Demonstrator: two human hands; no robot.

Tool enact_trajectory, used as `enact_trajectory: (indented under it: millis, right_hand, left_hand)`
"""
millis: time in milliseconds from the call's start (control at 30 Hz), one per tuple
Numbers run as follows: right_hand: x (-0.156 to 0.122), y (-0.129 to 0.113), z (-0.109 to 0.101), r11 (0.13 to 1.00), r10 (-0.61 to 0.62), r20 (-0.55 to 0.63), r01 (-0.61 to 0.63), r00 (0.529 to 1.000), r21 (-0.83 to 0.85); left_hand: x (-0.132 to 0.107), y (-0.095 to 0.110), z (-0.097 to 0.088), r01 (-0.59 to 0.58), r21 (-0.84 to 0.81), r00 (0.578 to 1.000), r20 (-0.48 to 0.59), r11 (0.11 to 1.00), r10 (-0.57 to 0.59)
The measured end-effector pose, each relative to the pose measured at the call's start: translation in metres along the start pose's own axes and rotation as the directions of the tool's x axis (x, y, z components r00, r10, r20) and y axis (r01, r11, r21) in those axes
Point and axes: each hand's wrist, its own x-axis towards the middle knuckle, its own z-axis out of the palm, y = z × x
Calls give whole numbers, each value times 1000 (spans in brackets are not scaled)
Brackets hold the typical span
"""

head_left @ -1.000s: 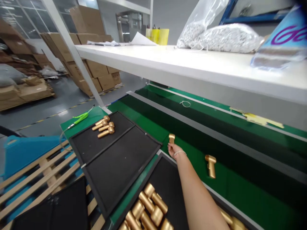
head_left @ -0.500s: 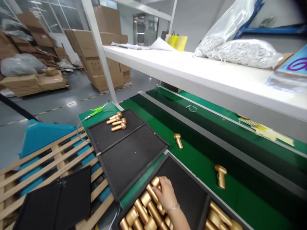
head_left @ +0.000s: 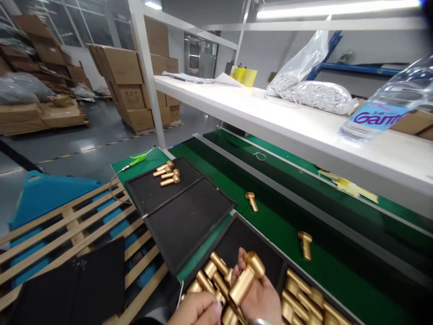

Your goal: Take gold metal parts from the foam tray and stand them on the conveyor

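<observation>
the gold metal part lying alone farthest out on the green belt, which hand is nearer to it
Right. The right hand, holding a gold T-shaped metal part, is below the lone gold metal part over the near black tray. The left hand is lower and further left.

Bright, even overhead lighting; tube lamp (head_left: 338, 8) glares at 1 o'clock. Wide-angle distortion bends edges; floor sheen at 9 o'clock.

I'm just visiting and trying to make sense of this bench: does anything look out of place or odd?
Two gold metal parts lie loose on the green belt, apart from the rest, which sit in black trays. On the white shelf a plastic water bottle lies on its side. Nothing looks spilled or broken.
</observation>
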Motion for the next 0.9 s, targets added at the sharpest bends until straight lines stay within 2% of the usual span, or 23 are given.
enact_trajectory:
  millis: [100,233,300,367,433,500,600,700,767,900]
  right_hand:
    - [-13,11,17,975,119,69,-130,990,181]
    - [-24,25,37,944,209,257,-263,944,198]
    - [-28,31,42,941,215,264,-272,940,203]
    - [-31,36,45,938,222,222,-270,949,217]
    - [-33,39,45,943,208,155,-240,966,230]
    - [-36,42,46,964,141,90,-157,986,216]
    - [-42,48,52,990,-40,23,37,999,133]
    - [-50,56,60,980,-192,-8,192,981,56]
    - [-55,61,64,974,-224,-3,224,974,33]
    - [-63,63,73,978,-208,22,208,978,-9]
  left_hand:
    - [-5,14,2,-119,52,992,42,991,117]
    - [-15,29,-3,-259,121,966,31,958,257]
    - [-19,32,-5,-304,134,952,21,943,304]
    - [-24,33,-8,-325,161,945,19,932,326]
    - [-29,34,-9,-298,193,953,14,935,302]
    - [-33,35,-9,-230,196,972,0,953,234]
    - [-36,33,-6,-42,93,998,-36,995,46]
    - [-35,24,-4,100,-10,993,-55,995,-100]
    - [-35,16,-2,75,-7,996,-48,997,-76]
    - [-39,6,-1,-27,-4,1000,9,1000,27]
